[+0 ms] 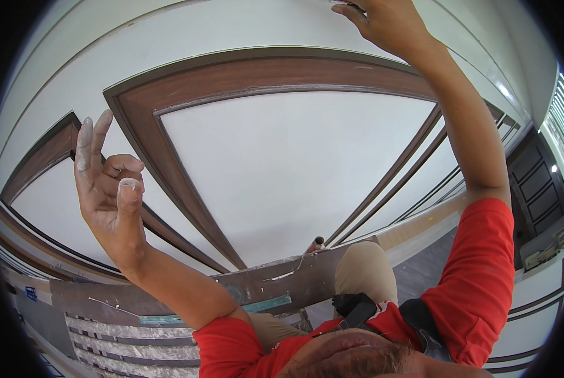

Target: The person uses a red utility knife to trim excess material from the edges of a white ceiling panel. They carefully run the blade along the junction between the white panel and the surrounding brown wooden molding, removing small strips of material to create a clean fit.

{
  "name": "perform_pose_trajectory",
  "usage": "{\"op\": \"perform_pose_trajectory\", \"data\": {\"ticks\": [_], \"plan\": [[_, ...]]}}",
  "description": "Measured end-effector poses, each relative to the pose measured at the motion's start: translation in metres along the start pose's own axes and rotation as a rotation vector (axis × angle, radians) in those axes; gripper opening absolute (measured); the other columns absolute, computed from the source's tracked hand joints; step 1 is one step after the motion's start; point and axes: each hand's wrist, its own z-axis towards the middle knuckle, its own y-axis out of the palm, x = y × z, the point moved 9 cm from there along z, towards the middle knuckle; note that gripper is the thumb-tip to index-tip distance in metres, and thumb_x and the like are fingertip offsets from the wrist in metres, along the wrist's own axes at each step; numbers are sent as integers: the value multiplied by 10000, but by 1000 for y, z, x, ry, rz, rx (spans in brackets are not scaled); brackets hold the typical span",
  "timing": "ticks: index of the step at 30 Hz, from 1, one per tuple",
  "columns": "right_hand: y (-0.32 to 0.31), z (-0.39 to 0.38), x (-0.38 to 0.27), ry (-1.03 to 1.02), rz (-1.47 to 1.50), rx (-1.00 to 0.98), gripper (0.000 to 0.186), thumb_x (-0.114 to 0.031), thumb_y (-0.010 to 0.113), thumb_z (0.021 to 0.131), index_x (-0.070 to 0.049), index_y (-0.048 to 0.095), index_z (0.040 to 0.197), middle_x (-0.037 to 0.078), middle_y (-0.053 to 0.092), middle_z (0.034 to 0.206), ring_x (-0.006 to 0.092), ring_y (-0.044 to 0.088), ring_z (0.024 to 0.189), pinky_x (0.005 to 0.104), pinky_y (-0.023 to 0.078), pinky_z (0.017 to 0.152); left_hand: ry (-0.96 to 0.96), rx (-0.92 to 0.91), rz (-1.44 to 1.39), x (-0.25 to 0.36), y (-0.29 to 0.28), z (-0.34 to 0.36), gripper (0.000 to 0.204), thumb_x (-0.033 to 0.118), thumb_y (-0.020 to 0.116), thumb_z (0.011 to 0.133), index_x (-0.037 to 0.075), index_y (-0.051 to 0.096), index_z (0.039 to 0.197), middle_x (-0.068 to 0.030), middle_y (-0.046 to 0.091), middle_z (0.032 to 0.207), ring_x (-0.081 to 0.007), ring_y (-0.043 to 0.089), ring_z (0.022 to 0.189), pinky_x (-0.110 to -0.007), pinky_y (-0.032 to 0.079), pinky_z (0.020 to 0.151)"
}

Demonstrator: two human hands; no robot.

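My left hand (108,189) is raised in front of the wall at the left. Two of its fingers point up, apart from each other, and the others curl toward the thumb. White powder or paste coats the thumb tip and fingers; I see no object in that hand. High on the right, my right hand (389,25) reaches to the white wall (256,31) above a brown wooden frame (282,79). The picture's upper edge cuts that hand off. Its thumb is stained grey, bent toward a thin edge of something mostly out of view.
The brown frame surrounds a white panel (294,170); another brown frame (39,160) stands at the left. Below runs a dark plank (294,280) with a pipe end (318,242) near my knee (365,271). Slatted, whitish-stained boards (137,343) lie lower left. A dark panelled door (537,183) is at the right.
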Motion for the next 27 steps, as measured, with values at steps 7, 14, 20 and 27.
{"op": "perform_pose_trajectory", "data": {"ticks": [7,14,20,27], "plan": [[8,7,-9,65,-119,-67,424,-330,572,1042,-105,624,1396,175,731,987,307,693,847,445,556,796,5,-13,-6,-2,0,-1,989,530,856,760,-53,492,1470,-261,594,1402,-101,653,809,-182,504,621],[-17,4,2,29,51,-77,379,-292,605,1020,-79,676,1326,176,751,1104,341,706,971,431,551,870,54,-61,28,1,2,-1,984,572,782,842,-56,429,1513,-279,542,1460,-72,622,806,-164,468,574],[-10,1,-5,70,11,-66,404,-310,586,1032,-89,647,1365,202,731,1025,345,690,937,448,542,880,45,-70,9,1,8,-2,949,523,790,856,-55,427,1515,-270,544,1465,-81,628,813,-172,470,585],[1,2,-10,64,63,-60,417,-309,563,1045,-87,616,1394,202,723,1041,348,685,938,463,541,872,54,-68,16,8,9,-2,957,517,799,846,-54,427,1517,-267,548,1463,-83,636,817,-173,472,582]]}}
